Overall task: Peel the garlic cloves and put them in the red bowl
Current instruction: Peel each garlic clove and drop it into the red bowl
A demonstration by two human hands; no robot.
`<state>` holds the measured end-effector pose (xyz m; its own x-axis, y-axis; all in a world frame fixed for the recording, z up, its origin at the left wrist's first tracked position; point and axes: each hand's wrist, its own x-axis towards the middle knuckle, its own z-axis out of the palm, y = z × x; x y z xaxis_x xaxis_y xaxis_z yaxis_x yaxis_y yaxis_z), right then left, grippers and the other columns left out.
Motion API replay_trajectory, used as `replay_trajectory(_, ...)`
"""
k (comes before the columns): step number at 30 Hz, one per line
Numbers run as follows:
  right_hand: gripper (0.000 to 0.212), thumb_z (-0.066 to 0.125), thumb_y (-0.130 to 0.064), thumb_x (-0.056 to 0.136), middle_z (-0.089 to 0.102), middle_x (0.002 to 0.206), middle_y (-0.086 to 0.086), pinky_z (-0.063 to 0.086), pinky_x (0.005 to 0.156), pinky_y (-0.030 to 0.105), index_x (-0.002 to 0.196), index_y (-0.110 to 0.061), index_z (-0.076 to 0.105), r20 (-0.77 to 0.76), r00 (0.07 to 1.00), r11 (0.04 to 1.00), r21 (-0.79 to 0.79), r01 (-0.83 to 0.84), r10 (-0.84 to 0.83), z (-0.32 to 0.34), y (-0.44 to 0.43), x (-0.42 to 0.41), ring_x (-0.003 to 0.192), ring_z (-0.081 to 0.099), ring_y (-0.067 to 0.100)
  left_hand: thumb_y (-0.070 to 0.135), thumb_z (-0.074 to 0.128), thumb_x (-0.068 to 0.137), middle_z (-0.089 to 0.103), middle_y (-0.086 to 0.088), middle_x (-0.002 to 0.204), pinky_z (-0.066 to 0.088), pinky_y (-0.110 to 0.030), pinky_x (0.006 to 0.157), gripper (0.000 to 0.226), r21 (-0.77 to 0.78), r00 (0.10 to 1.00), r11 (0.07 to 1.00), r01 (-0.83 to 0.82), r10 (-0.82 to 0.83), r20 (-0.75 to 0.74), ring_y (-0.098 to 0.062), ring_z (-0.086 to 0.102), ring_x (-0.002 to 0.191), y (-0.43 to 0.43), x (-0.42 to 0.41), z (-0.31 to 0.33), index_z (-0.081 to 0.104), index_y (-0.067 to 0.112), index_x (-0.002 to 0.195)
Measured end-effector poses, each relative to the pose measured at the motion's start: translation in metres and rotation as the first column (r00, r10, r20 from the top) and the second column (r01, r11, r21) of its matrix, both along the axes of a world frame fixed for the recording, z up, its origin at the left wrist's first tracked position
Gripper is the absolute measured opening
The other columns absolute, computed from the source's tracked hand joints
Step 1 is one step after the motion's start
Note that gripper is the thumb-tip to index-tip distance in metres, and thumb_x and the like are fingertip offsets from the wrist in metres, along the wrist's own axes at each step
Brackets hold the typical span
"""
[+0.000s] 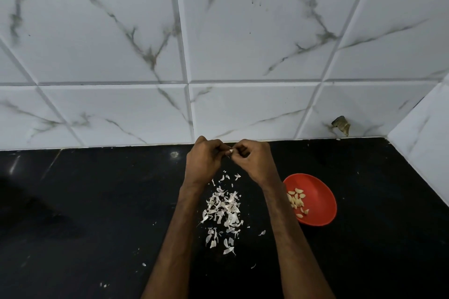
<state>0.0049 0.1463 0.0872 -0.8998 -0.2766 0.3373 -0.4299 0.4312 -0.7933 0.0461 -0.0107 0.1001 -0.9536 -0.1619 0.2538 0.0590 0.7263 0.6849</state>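
A small white garlic clove [230, 151] is pinched between the fingertips of both hands, held above the black counter near the wall. My left hand [205, 161] grips it from the left and my right hand [254, 161] from the right, all fingers curled. A thin strip of skin hangs just below the clove. To the right of my right forearm sits the red bowl [318, 201], and several peeled cloves [297, 200] lie in its left half. My forearm covers the bowl's left rim.
A heap of white garlic skins [224, 211] lies on the black counter [97, 201] between my forearms. Stray flakes are scattered toward the front. A white marbled tile wall [243, 43] rises behind, with a side wall at the far right.
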Motion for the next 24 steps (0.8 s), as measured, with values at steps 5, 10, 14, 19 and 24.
replay_trajectory(5,0.007,0.069,-0.001,0.091,0.073,0.069,0.004,0.063,0.064,0.037,0.09,-0.006,0.075,0.122,0.992,0.986,-0.167,0.014,0.007,0.004,0.001,0.001,0.06,0.072,0.024,0.031,0.079,0.085,0.068,0.017,0.075,0.039,-0.026,0.062,0.006,0.161,1.0,0.987,-0.025,0.024,0.009,0.0,0.057,0.072,-0.004,-0.008,-0.011,0.076,0.036,0.084)
replay_trajectory(10,0.009,0.067,-0.005,0.095,0.075,0.082,0.005,0.063,0.068,0.031,0.101,-0.004,0.073,0.17,0.985,0.979,-0.205,-0.001,0.037,0.006,0.004,0.0,0.07,0.075,0.018,0.03,0.079,0.085,0.065,0.031,0.069,0.034,-0.018,0.058,0.011,0.175,1.0,0.984,-0.026,0.025,0.008,0.008,0.057,0.069,-0.005,-0.005,-0.007,0.073,0.037,0.08)
replay_trajectory(14,0.005,0.069,-0.007,0.094,0.075,0.08,0.004,0.064,0.071,0.038,0.097,-0.005,0.073,0.163,0.986,0.984,-0.177,-0.018,0.048,0.001,0.003,0.0,0.071,0.075,0.019,0.032,0.078,0.086,0.07,0.026,0.077,0.039,-0.023,0.062,0.005,0.154,1.0,0.988,-0.01,0.008,0.015,0.005,0.059,0.071,-0.005,-0.006,-0.01,0.075,0.034,0.083)
replay_trajectory(19,0.008,0.068,-0.003,0.095,0.076,0.081,0.008,0.062,0.068,0.03,0.098,0.003,0.072,0.196,0.978,0.97,-0.24,-0.021,0.07,0.0,0.004,-0.002,0.073,0.076,0.019,0.032,0.08,0.085,0.073,0.022,0.079,0.046,-0.026,0.066,0.004,0.27,1.0,0.963,-0.013,0.011,0.007,0.002,0.064,0.073,-0.006,-0.01,-0.017,0.077,0.032,0.085)
replay_trajectory(24,0.005,0.068,-0.005,0.094,0.076,0.079,0.007,0.06,0.064,0.026,0.096,-0.001,0.072,0.196,0.979,0.965,-0.262,0.003,0.05,-0.003,0.001,-0.003,0.07,0.075,0.017,0.028,0.081,0.084,0.075,0.017,0.08,0.059,-0.043,0.078,0.009,0.376,1.0,0.926,0.015,-0.021,0.012,-0.011,0.071,0.078,-0.006,-0.013,-0.021,0.076,0.035,0.083)
